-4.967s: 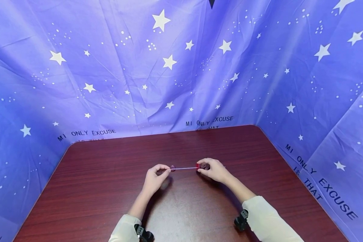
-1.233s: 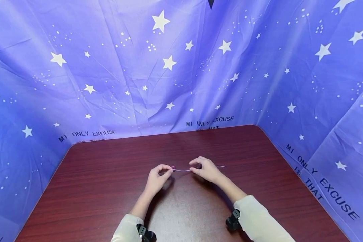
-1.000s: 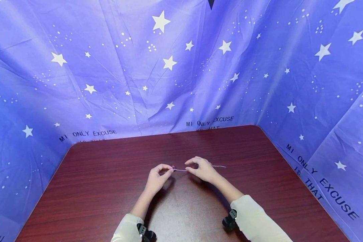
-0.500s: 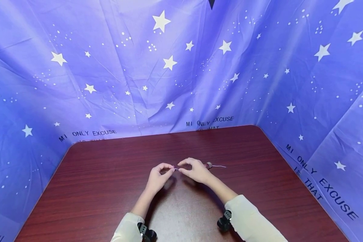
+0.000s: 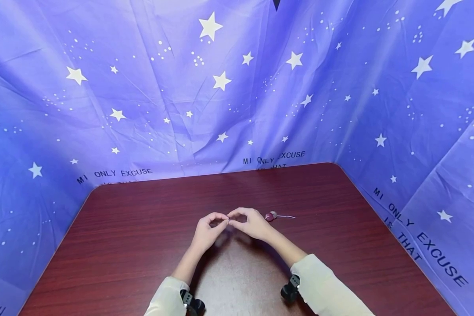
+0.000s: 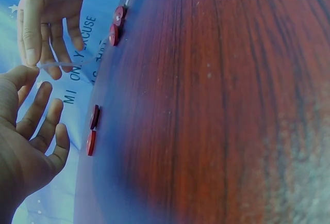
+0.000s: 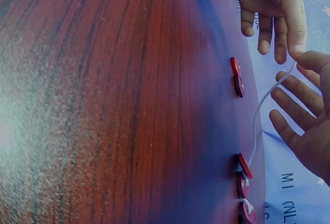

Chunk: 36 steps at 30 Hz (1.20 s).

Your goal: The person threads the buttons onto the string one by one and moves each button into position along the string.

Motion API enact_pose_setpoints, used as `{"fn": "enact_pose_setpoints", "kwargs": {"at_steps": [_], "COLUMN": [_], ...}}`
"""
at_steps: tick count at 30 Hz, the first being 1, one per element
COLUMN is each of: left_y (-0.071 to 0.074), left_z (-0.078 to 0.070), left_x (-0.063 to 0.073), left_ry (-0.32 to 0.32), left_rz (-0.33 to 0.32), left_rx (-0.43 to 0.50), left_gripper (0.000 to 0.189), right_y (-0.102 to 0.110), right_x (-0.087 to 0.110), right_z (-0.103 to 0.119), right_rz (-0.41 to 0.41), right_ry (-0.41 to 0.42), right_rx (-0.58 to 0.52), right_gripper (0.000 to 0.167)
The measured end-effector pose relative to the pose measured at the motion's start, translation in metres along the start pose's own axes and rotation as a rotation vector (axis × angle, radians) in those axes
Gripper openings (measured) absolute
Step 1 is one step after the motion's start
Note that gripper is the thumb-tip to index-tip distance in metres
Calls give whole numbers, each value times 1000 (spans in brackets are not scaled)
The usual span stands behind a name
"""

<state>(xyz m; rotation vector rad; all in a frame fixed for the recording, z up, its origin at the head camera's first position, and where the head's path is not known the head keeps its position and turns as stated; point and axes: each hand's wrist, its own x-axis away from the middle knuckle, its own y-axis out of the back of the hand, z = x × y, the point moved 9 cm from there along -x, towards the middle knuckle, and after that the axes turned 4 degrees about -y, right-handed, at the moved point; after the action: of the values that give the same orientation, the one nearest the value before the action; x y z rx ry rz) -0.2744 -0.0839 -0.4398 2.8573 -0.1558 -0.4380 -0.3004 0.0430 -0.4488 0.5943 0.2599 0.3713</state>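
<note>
My left hand and right hand meet fingertip to fingertip above the table. Between thumb and forefinger, each pinches the same pale string near one end. From the fingertips the string runs down to several red buttons threaded on it, lying on the table by the right hand. Its other tail stretches out to the right past those buttons. Two more red buttons, one darker and one brighter, lie beneath the left hand, hidden behind the hands in the head view.
A dark red wood-grain table fills the lower part of the head view. Blue-purple cloth with white stars hangs behind it and along both sides. Black cameras sit on both cream sleeves.
Five seconds ago my right hand held a red button on the taut string. It has since let that go and moved left to my left fingertips, uncovering the threaded buttons. The left hand barely moved.
</note>
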Motion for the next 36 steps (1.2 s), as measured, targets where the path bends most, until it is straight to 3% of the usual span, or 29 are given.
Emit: {"fn": "enact_pose_setpoints", "kwargs": {"at_steps": [12, 28, 36], "left_y": [0, 1, 3], "left_z": [0, 2, 38], "left_x": [1, 1, -4], "left_ry": [-9, -19, 15], "left_rz": [-3, 5, -25], "left_rx": [-11, 1, -8], "left_gripper": [9, 10, 8], "right_y": [0, 2, 4], "right_x": [1, -3, -4], "right_z": [-1, -6, -8], "right_rz": [-3, -35, -50], "right_ry": [-14, -14, -32], "right_rx": [-32, 36, 26], "right_gripper": [17, 10, 8]}}
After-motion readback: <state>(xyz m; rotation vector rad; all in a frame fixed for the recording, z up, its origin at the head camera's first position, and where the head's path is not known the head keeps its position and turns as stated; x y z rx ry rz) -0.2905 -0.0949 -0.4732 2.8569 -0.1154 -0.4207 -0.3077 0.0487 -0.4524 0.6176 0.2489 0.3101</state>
